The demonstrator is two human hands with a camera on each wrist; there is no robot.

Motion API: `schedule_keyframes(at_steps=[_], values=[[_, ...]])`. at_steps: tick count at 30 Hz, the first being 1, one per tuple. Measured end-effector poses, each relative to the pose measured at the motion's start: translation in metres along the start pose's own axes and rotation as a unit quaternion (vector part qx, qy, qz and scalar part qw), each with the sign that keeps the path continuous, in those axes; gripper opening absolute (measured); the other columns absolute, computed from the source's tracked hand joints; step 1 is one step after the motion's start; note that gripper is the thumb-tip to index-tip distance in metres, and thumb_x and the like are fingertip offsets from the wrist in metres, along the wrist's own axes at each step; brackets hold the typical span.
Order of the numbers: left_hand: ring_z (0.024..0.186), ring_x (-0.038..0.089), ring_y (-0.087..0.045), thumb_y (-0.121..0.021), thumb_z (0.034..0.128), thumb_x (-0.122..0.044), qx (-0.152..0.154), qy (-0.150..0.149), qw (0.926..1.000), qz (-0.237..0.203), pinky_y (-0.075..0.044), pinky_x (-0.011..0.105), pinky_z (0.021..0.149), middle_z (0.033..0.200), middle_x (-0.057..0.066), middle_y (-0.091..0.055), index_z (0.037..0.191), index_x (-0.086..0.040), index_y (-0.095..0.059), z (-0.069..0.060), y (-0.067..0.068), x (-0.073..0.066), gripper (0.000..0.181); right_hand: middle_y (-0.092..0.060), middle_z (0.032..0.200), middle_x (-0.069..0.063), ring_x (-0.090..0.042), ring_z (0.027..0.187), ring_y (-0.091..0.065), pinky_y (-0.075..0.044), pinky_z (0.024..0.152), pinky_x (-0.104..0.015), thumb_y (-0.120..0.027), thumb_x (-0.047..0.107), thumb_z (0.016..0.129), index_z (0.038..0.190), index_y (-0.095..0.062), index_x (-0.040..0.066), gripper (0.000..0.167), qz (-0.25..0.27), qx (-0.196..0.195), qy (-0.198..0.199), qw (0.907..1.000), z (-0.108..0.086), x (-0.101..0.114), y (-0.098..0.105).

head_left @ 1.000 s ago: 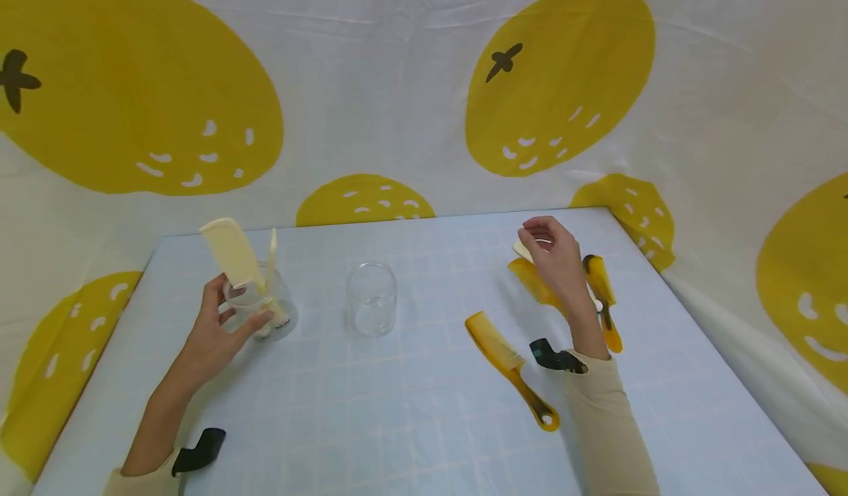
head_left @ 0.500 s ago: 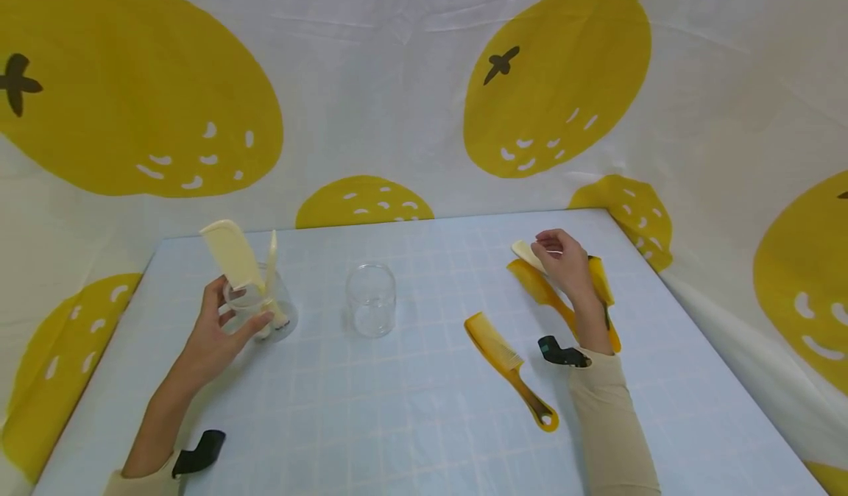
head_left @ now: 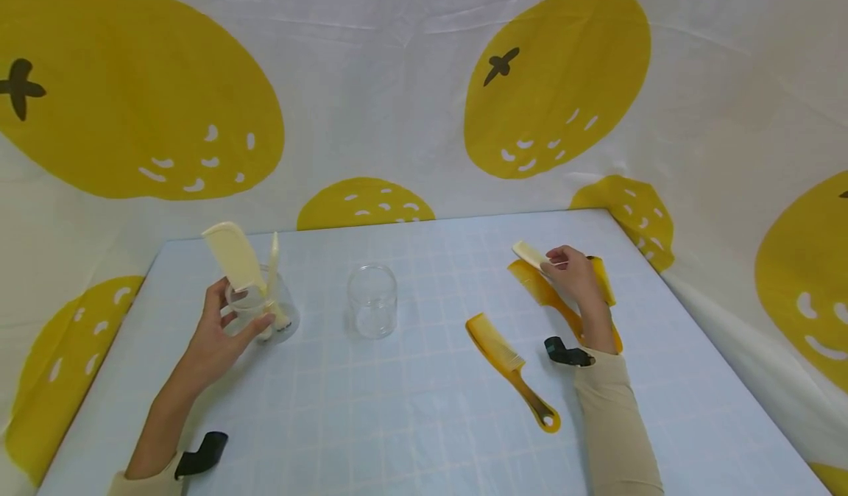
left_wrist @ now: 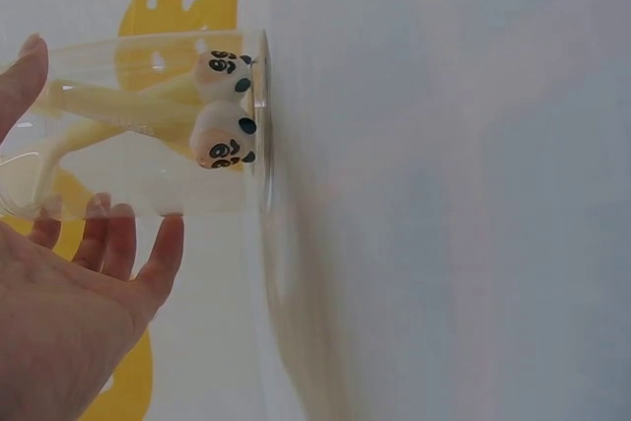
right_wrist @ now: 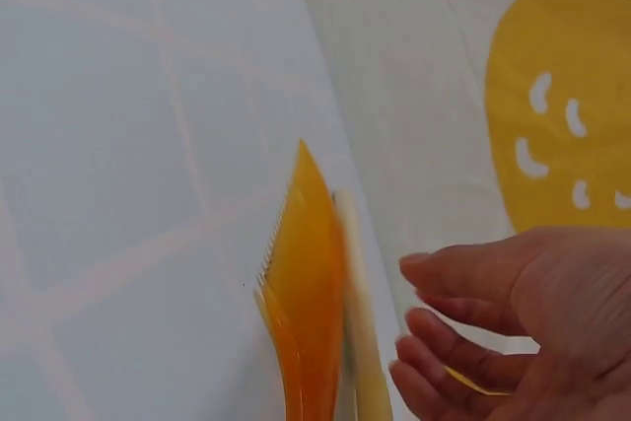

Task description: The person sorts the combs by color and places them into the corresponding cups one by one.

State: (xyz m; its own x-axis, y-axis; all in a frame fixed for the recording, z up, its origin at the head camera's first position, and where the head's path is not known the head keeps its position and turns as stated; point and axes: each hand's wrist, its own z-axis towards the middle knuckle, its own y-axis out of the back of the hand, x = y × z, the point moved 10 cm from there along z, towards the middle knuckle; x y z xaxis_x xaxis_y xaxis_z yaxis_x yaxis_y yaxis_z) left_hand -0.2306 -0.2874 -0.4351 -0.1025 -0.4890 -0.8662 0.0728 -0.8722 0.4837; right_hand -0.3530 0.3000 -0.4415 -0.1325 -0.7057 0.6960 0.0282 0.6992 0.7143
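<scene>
My left hand (head_left: 215, 349) holds a clear glass (head_left: 283, 297) at the left, fingers and thumb round its sides. Two cream combs lean in it, one broad (head_left: 233, 254) and one seen edge-on (head_left: 273, 260); the left wrist view shows panda-faced handle ends (left_wrist: 225, 135) at the glass's base. At the right, my right hand (head_left: 575, 275) hovers with loosely bent fingers by a cream comb (head_left: 526, 252). In the right wrist view a gap separates the fingertips from this comb (right_wrist: 363, 322), which lies beside an amber comb (right_wrist: 308, 273).
A second clear glass (head_left: 372, 301) stands upright left of the table's middle. One amber comb (head_left: 495, 341) lies apart, nearer the front. Another amber comb (head_left: 601, 282) is partly hidden behind my right wrist. A patterned curtain (head_left: 371, 113) hangs behind the table.
My right hand has moved down and slightly right along the cream comb, uncovering its far end. My left hand keeps its hold on the glass.
</scene>
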Motion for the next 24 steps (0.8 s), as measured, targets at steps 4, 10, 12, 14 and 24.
schedule_keyframes(at_steps=[4,10,12,14,24], values=[[0.140,0.051,-0.021,-0.072,0.0980,-0.018,0.000,0.000,1.0000,0.001,-0.023,0.077,0.109,0.158,0.028,-0.017,0.161,-0.005,-0.002,0.000,0.000,0.001,0.095,-0.054,0.136,-0.025,-0.042,0.125,-0.050,-0.043,0.108,-0.056,-0.061,0.021,0.103,0.136,-0.053,-0.003,0.041,-0.009,0.022,-0.020,0.9995,-0.001,-0.008,-0.002],[0.141,0.050,-0.022,-0.072,0.0979,-0.018,0.000,0.001,1.0000,0.003,-0.024,0.075,0.109,0.158,0.028,-0.018,0.161,-0.005,-0.002,0.000,0.000,0.000,0.095,-0.053,0.138,-0.029,-0.046,0.127,-0.050,-0.042,0.108,-0.058,-0.063,0.014,0.101,0.134,-0.054,-0.005,0.039,-0.030,0.044,-0.015,0.9985,0.000,-0.012,-0.005],[0.141,0.050,-0.022,-0.072,0.0980,-0.018,0.001,0.001,1.0000,0.004,-0.024,0.075,0.110,0.158,0.027,-0.018,0.161,-0.005,-0.002,0.000,0.000,-0.001,0.096,-0.053,0.138,-0.028,-0.045,0.126,-0.050,-0.042,0.107,-0.057,-0.062,0.011,0.100,0.133,-0.055,-0.004,0.037,-0.029,0.047,-0.018,0.9983,0.000,-0.014,-0.005],[0.142,0.050,-0.022,-0.073,0.0980,-0.019,0.000,0.001,1.0000,0.004,-0.024,0.075,0.110,0.158,0.027,-0.018,0.161,-0.006,-0.002,0.000,0.000,-0.001,0.096,-0.053,0.138,-0.027,-0.045,0.125,-0.051,-0.043,0.106,-0.057,-0.061,0.009,0.100,0.133,-0.055,-0.004,0.036,-0.032,0.047,-0.017,0.9983,-0.001,-0.014,-0.005],[0.143,0.052,-0.021,-0.073,0.0980,-0.022,0.002,0.008,1.0000,0.005,-0.024,0.075,0.110,0.158,0.029,-0.016,0.161,-0.006,-0.001,-0.001,0.000,0.000,0.097,-0.053,0.135,-0.027,-0.043,0.120,-0.051,-0.045,0.105,-0.057,-0.057,0.001,0.097,0.131,-0.057,-0.003,0.035,-0.043,0.028,-0.014,0.9986,0.000,-0.014,-0.005]])
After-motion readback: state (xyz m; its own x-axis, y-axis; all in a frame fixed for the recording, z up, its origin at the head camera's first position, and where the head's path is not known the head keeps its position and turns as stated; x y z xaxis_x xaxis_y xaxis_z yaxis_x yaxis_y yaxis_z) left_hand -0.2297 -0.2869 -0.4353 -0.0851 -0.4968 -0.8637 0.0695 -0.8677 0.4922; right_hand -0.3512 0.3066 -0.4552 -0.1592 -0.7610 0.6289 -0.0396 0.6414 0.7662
